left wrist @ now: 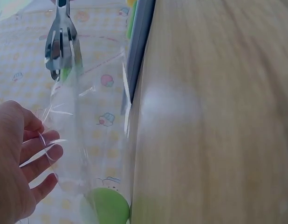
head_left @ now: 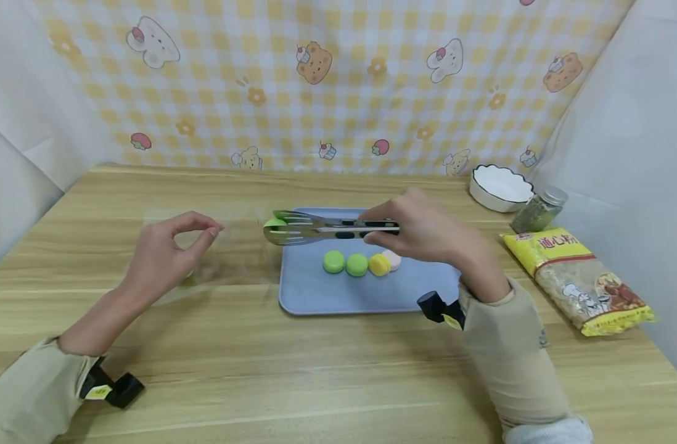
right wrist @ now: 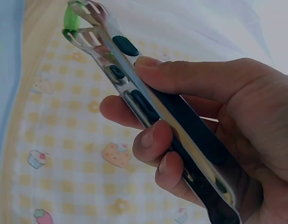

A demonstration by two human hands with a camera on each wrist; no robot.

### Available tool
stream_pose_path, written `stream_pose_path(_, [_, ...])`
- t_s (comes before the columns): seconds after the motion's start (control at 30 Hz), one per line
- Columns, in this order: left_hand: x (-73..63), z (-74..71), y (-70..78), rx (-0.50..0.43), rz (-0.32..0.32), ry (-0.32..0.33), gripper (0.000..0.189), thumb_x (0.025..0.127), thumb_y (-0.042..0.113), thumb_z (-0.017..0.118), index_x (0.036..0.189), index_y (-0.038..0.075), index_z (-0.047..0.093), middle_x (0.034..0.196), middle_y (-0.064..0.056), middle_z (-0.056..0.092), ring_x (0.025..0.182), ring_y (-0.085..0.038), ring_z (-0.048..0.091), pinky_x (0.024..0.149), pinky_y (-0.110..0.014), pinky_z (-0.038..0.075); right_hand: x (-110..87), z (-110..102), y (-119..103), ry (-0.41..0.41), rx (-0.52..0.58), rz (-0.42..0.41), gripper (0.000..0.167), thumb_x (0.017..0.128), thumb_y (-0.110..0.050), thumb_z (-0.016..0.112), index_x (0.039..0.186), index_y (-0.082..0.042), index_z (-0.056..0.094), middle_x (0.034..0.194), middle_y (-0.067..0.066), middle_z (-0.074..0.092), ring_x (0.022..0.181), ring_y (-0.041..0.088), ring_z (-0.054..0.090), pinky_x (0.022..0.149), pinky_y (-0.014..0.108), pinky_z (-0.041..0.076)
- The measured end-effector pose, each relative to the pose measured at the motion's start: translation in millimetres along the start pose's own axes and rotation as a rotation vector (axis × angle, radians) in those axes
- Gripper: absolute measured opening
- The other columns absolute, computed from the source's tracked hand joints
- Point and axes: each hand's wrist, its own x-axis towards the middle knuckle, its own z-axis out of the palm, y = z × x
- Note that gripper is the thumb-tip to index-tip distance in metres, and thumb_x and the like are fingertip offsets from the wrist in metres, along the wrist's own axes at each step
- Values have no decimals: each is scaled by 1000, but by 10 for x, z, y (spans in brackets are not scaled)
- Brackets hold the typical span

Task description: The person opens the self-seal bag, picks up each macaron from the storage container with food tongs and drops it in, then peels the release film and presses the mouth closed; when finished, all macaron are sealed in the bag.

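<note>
Clearly, the right hand [head_left: 407,225], right of centre in the frame, grips the tongs [head_left: 327,232], thumb on one side and curled fingers on the other. At the far end, left of those fingers and apart from them, the tips clasp a green macaron [head_left: 275,224], just beyond the upper left corner of the blue tray [head_left: 327,299]. In the right wrist view that macaron sits at the upper left, past the index finger. Left of centre, the left hand [head_left: 169,246] pinches the edge of a clear bag [left wrist: 72,140] between thumb and index finger, its other fingers spread loosely by the film; the held macaron is near, to the right of these fingertips. Another green piece [left wrist: 111,206] shows at the bottom of the left wrist view, below the fingers; whether it touches the film I cannot tell. On the tray, in the middle of the frame, two green macarons [head_left: 333,261], a yellow one [head_left: 380,264] and a pale pink one [head_left: 394,259] lie in a row, yellow touching pink.
</note>
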Motion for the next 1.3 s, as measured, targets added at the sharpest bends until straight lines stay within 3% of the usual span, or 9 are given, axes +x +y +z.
stream_pose_path(0.13, [17, 0, 2, 4, 3, 9, 9, 89, 10, 62, 91, 7, 70, 85, -3, 71, 80, 13, 54, 72, -8, 38, -100, -114, -18, 2, -24, 31, 26, 85, -13, 69, 109, -3, 69, 84, 3, 70, 45, 4, 39, 48, 26, 37])
stream_pose_path(0.33, [9, 2, 1, 6, -2, -3, 10, 90, 13, 63, 92, 8, 71, 86, -2, 70, 87, 15, 52, 76, -7, 38, -130, -138, -72, -26, -53, 29, 27, 86, -18, 69, 110, -8, 70, 68, -3, 64, 42, 2, 39, 49, 27, 39])
stream_pose_path(0.4, [8, 2, -4, 6, 18, -6, 9, 89, 12, 63, 92, 9, 72, 87, -1, 71, 86, 14, 53, 75, -7, 38, -70, -71, -88, -48, -68, 12, 26, 86, -21, 68, 110, -9, 70, 68, -4, 64, 45, 0, 43, 52, 27, 41])
stream_pose_path(0.53, [3, 9, -24, 18, 67, -7, 9, 87, 8, 65, 92, 10, 73, 86, 0, 71, 79, 12, 55, 70, -10, 40, 119, 166, -94, -103, -60, -25, 25, 86, -21, 68, 108, -8, 71, 88, 1, 69, 54, 1, 50, 60, 26, 46])
stream_pose_path(0.73, [4, 12, -29, 25, 79, -23, 10, 88, 9, 64, 92, 11, 73, 90, 2, 71, 77, 8, 58, 67, -12, 40, 394, 421, -148, -153, -81, -27, 27, 88, -22, 66, 111, -8, 69, 104, 5, 68, 85, 14, 64, 79, 31, 49])
stream_pose_path(0.93, [18, 17, -45, -20, 121, -83, 7, 90, 6, 60, 93, 8, 67, 97, 2, 69, 85, 3, 60, 71, -11, 43, 624, 585, -232, -163, -82, -86, 23, 90, -23, 64, 109, -11, 70, 88, 2, 68, 62, 10, 53, 64, 24, 43])
stream_pose_path(1.13, [33, 6, -38, -83, 177, -128, 8, 92, -1, 55, 93, 5, 58, 101, 0, 69, 98, 3, 58, 82, -10, 42, 799, 662, -333, -171, -108, -72, 24, 91, -25, 62, 111, -14, 69, 93, 1, 68, 68, 9, 56, 69, 25, 45])
stream_pose_path(1.3, [40, -5, -24, -145, 195, -168, 9, 94, -3, 50, 93, 4, 55, 105, -2, 68, 103, -1, 57, 87, -13, 40, 908, 718, -375, -179, -143, -45, 22, 92, -26, 61, 110, -16, 69, 90, -2, 66, 68, 10, 54, 65, 25, 44])
